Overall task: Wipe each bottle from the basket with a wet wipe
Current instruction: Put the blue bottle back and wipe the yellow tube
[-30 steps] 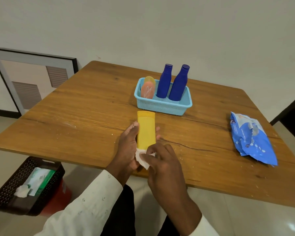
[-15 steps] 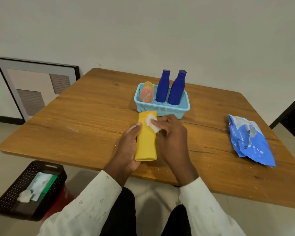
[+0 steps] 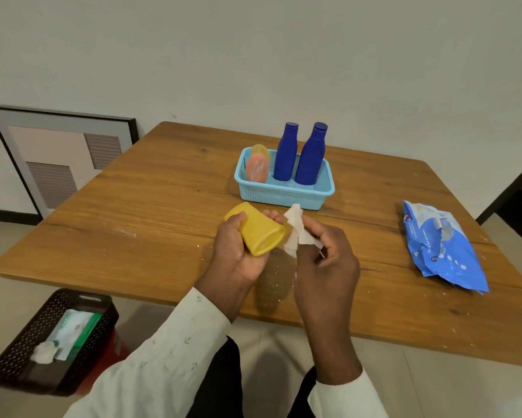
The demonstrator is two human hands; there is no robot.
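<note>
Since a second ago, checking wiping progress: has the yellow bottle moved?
Yes. The yellow bottle, earlier flat on the table, is lifted and tilted in the left hand.

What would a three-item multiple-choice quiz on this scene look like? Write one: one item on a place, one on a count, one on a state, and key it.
1. Where does the blue wipes pack lie?
A. in the light blue basket
B. on the table, right of the basket
C. on the floor

2. How many dark blue bottles stand in the light blue basket?
A. one
B. two
C. four

3. What is the state of the yellow bottle?
A. held in the left hand, off the table
B. standing in the basket
C. lying alone on the table

Key: 1 B, the pack rests on the table near its right edge. 2 B, two stand side by side next to an orange bottle. 3 A, the left hand grips it while the right hand holds the white wipe beside it.
</note>
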